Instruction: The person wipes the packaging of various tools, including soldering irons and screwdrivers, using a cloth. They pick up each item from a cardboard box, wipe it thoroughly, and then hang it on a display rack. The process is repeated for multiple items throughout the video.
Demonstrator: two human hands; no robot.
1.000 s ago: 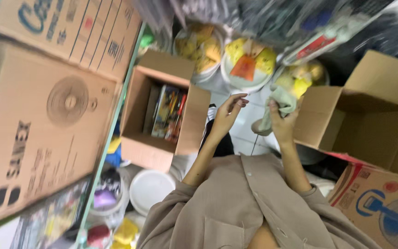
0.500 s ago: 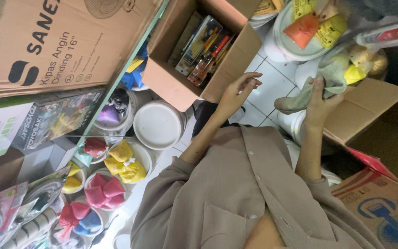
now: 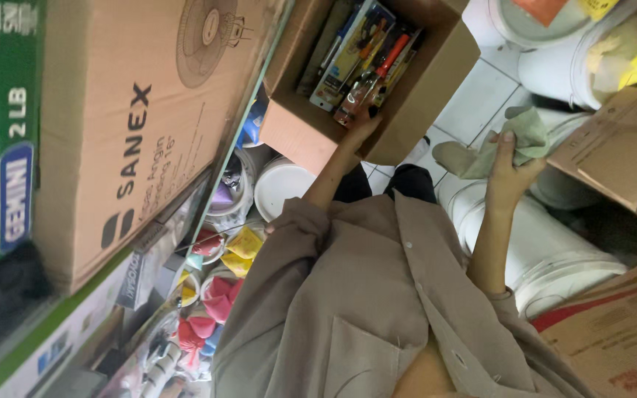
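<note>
An open cardboard box (image 3: 414, 103) stands on the white tiled floor, packed with several blister-packed tools and bottles (image 3: 363, 55). My left hand (image 3: 363, 124) reaches into its near side. The fingertips rest on a packaged item and are partly hidden among the packs. My right hand (image 3: 509, 168) is raised to the right of the box, closed on a crumpled grey-green cloth (image 3: 481, 151) that hangs out on both sides of the fingers. My beige shirt fills the lower middle.
A large brown fan carton (image 3: 127, 133) and a green box (image 3: 1, 110) wall off the left. White buckets (image 3: 554, 243) and an open carton flap (image 3: 613, 147) crowd the right. Bowls of coloured packets (image 3: 215, 295) lie at the lower left, with tubs of yellow goods (image 3: 628, 59) above.
My left hand has dropped from the air above the box down into it. The right hand keeps hold of the cloth. The view has swung toward the large cartons.
</note>
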